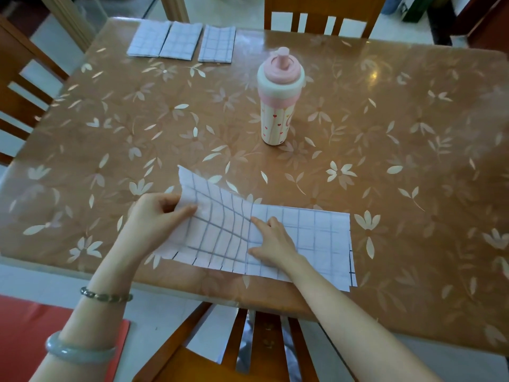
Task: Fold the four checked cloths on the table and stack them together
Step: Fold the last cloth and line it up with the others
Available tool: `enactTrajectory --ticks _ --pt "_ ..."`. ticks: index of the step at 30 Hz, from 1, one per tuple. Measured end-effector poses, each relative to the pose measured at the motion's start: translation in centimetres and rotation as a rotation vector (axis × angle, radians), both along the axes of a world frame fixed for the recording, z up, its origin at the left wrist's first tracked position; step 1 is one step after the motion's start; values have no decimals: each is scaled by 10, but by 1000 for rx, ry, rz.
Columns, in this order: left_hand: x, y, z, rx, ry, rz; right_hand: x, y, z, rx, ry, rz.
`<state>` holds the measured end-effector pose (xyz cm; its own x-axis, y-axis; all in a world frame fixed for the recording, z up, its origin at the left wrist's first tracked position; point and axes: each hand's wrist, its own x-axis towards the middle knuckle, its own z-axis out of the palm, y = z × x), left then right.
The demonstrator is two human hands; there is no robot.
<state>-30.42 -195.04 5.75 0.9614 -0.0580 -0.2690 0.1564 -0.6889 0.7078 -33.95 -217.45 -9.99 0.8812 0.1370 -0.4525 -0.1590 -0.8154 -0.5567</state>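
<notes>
Thumb and fingers of your left hand (157, 216) pinch the raised left end of the fourth checked cloth (316, 244); just right of them your right hand (272, 241) presses its middle flat, index finger outstretched. You look mid-fold: next, carry that end across to the right edge. Well beyond your fingers, three folded cloths (181, 41) lie side by side, unstacked.

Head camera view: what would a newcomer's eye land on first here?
Two bare hands work a white cloth with grey checks at the near edge of the brown flower-patterned table. The left hand pinches its raised left end and the right hand presses the middle flat. Next come the tall pink-and-white drinking bottle, upright mid-table, and three folded checked cloths lying side by side at the far left edge.
</notes>
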Motion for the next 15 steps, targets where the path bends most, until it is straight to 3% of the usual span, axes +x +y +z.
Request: enactTrajectory --ticks 7,11,15 --pt "-17 -73 9 -39 -62 -163 1 -7 -1 114 10 -57" --pt "-31 -123 8 -58 -86 -215 -7 -44 11 406 -45 -466" --pt "-41 -162 -6 -87 -77 -249 -29 -109 25 451 -139 -743"
